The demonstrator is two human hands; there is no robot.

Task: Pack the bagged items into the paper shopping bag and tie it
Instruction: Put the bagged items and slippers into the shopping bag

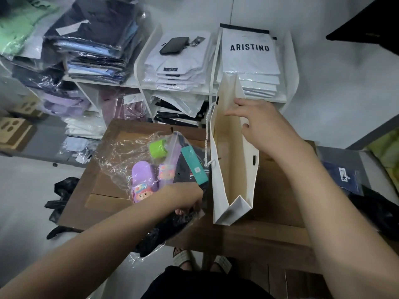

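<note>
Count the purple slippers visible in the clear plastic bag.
1: a purple slipper lies in the clear plastic bag, just beyond the left hand. A second may be hidden among the other items.

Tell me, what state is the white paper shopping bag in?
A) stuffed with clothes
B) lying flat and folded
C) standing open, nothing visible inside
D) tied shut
C: the paper shopping bag stands upright on the wooden table with its mouth open and only bare walls showing inside, the right hand holding its rim.
</note>
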